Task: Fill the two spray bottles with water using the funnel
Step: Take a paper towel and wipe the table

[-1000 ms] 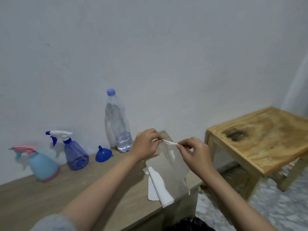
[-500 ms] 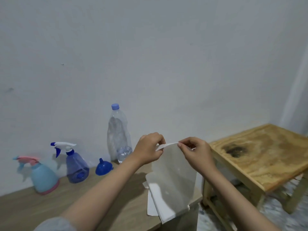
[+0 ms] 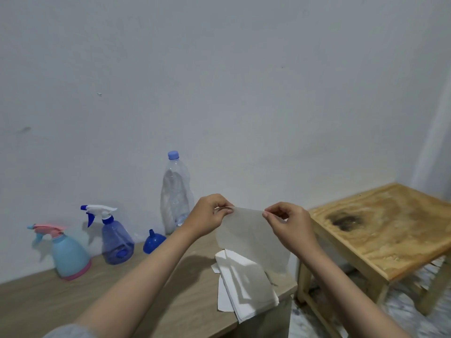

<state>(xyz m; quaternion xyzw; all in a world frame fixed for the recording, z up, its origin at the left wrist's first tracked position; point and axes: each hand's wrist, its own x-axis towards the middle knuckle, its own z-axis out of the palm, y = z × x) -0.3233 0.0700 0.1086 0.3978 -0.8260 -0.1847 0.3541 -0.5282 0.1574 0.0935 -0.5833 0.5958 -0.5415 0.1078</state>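
A light blue spray bottle (image 3: 69, 257) with a pink trigger stands at the left, against the wall. Beside it stands a dark blue translucent spray bottle (image 3: 116, 237) with a white trigger. A blue funnel (image 3: 153, 242) lies mouth-down to its right. Behind the funnel is a clear water bottle (image 3: 175, 196) with a blue cap, nearly empty. My left hand (image 3: 210, 215) and my right hand (image 3: 288, 223) each pinch a top corner of a thin white tissue sheet (image 3: 251, 240), held up in front of the bottle.
A stack of folded white tissues (image 3: 244, 286) lies at the right end of the wooden tabletop (image 3: 73, 301). A low wooden stool (image 3: 380, 230) with a dark stain stands to the right, over a patterned floor. A plain wall is behind.
Both hands have lifted the tissue sheet off the stack and pulled its top edge wider apart. The view has tilted up slightly.
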